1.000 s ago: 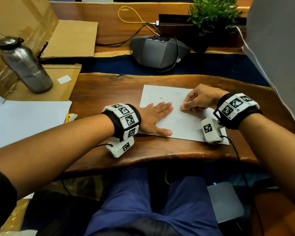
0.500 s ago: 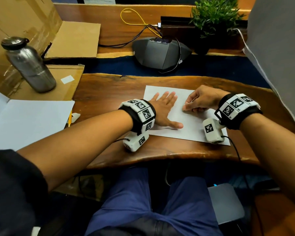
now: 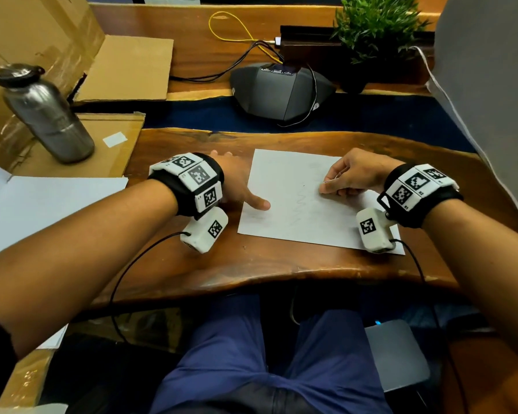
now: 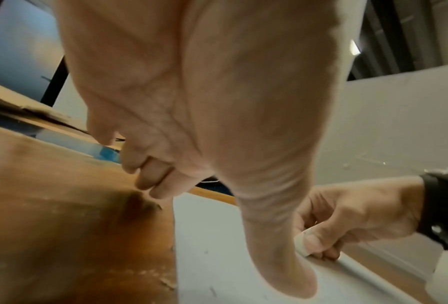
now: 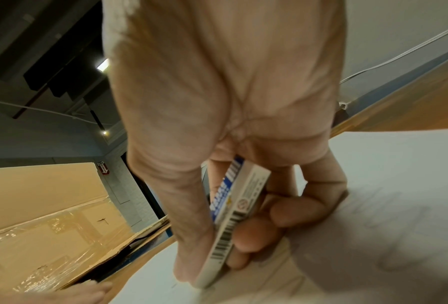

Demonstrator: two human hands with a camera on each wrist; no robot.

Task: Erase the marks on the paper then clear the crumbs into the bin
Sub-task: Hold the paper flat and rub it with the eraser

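A white sheet of paper (image 3: 284,174) lies on the wooden desk (image 3: 251,264), with faint zigzag pencil marks (image 3: 304,204) near its middle. My right hand (image 3: 338,183) rests on the sheet just right of the marks and pinches a white eraser (image 5: 233,216) in a blue printed sleeve, its end down on the paper. The eraser's tip (image 4: 302,242) also shows in the left wrist view. My left hand (image 3: 240,186) lies flat at the sheet's left edge, thumb pressing on the paper and fingers on the wood. A few dark crumbs (image 4: 206,252) dot the sheet.
A steel bottle (image 3: 45,115) stands on cardboard at the left, beside loose white sheets (image 3: 42,210). A grey conference speaker (image 3: 281,91) with cables and a potted plant (image 3: 374,25) sit behind the desk. A grey box (image 3: 395,354) sits below the desk's right side.
My left hand has slid left off the middle of the paper to its left edge, uncovering the zigzag marks. The right hand has stayed about where it was, still holding the eraser.
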